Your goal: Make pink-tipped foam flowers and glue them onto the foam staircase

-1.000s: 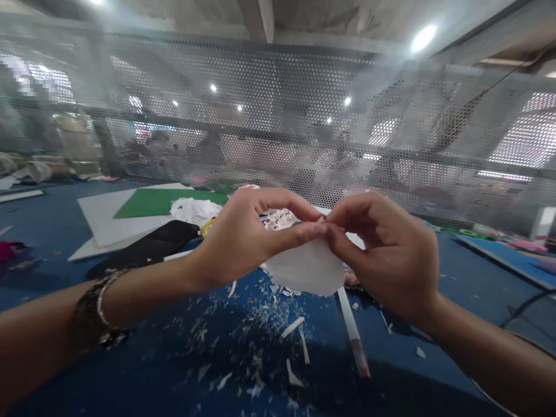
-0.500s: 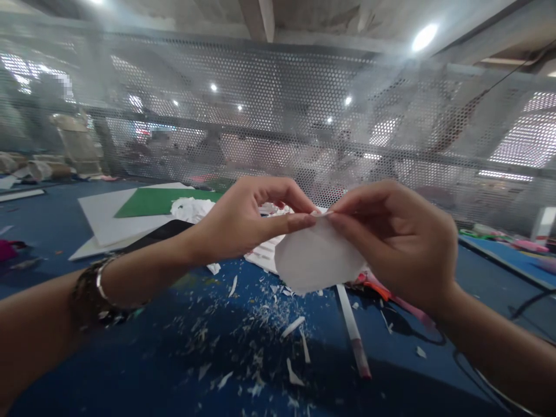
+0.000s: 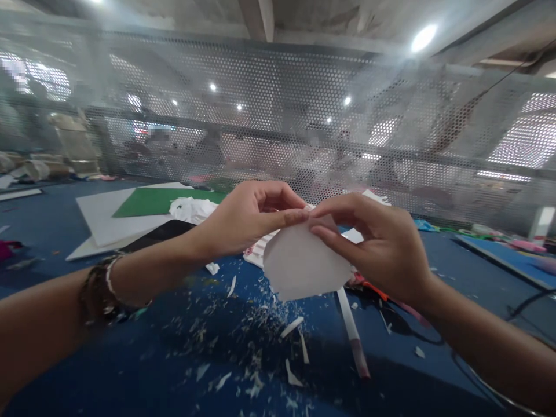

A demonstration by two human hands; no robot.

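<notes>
A piece of white paper (image 3: pixel 306 263) with a rounded lower edge hangs above the blue table. My left hand (image 3: pixel 249 217) pinches its top edge between thumb and fingertips. At the same edge, just to the right, my right hand (image 3: pixel 377 240) has its index fingertip and thumb closed on the paper, close to my left fingertips. Behind the sheet, partly hidden, lies a white ridged piece (image 3: pixel 256 252) with reddish marks. Below it, small white paper scraps (image 3: pixel 293 327) litter the table surface.
To the left lie white sheets (image 3: pixel 98 217), a green sheet (image 3: pixel 145 202), crumpled white paper (image 3: pixel 191 208) and a flat black object (image 3: pixel 154 234). A white stick (image 3: pixel 350 318) with a reddish end, orange-handled scissors (image 3: pixel 376 289) and a blue board (image 3: pixel 508 255) are at right. A perforated metal screen (image 3: pixel 278 121) stands behind.
My right hand has shifted left, closer to my left hand. The paper has moved slightly left and down, and more of the items behind my right hand show.
</notes>
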